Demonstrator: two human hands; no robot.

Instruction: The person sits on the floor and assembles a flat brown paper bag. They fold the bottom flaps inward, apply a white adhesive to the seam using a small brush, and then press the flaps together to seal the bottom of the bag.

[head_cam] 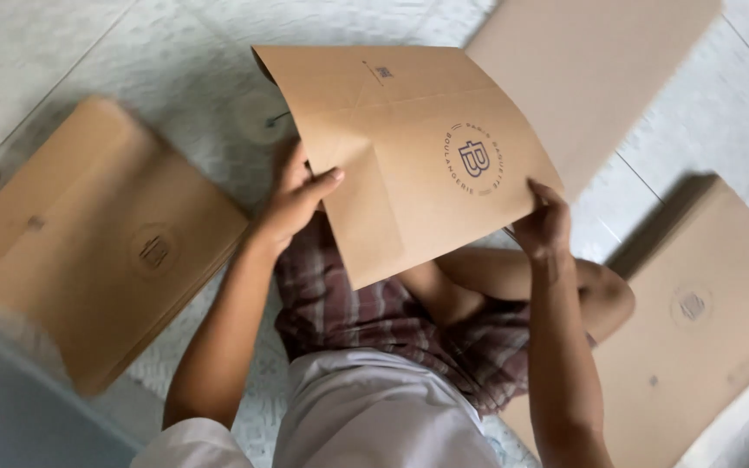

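Note:
I hold a flat brown paper bag [409, 147] with a round printed emblem above my crossed legs. My left hand [295, 198] grips its left edge, thumb on top of the paper. At the bag's lower right edge my right hand [543, 224] pinches it with the fingers curled over the rim. The bag is creased along fold lines and its upper left corner curls up slightly.
A stack of similar brown bags [88, 234] lies on the tiled floor at my left. Another stack [704, 321] lies at my right, and one more brown sheet [591, 69] lies farther ahead. A grey object [10, 407] fills the lower left corner.

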